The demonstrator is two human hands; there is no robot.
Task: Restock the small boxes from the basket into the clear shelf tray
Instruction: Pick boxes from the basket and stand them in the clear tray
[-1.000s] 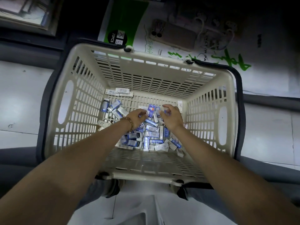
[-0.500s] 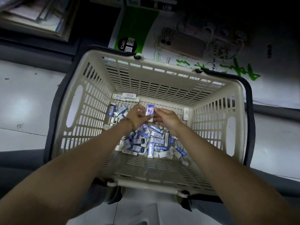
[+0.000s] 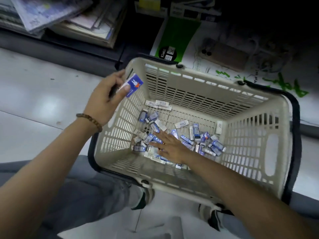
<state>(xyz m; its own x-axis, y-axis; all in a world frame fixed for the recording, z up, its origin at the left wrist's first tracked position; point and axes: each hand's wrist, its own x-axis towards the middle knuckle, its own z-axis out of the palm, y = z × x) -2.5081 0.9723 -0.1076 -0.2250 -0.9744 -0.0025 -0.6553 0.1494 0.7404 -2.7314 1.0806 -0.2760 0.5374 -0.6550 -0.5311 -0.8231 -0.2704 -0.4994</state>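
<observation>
A beige plastic basket [image 3: 250, 173] with dark handles sits on the floor between my feet. Several small blue and white boxes [image 3: 205, 140] lie scattered on its bottom. My left hand [image 3: 105, 99] is raised over the basket's left rim and grips a few of these boxes [image 3: 133, 85], the top one blue with a white rabbit on it. My right hand [image 3: 168, 147] reaches down into the basket with its fingers spread flat over the pile, holding nothing. The clear shelf tray is not in view.
Stacked papers and packets [image 3: 57, 16] fill a low shelf at the upper left. A white and green package [image 3: 174, 40] lies behind the basket against a dark shelf base. My shoes [image 3: 143, 197] stand on the light floor tiles [image 3: 34, 94] below the basket.
My left hand has lifted out of the basket to the left with the boxes. My right hand let go and dropped back flat onto the pile. The view has shifted left.
</observation>
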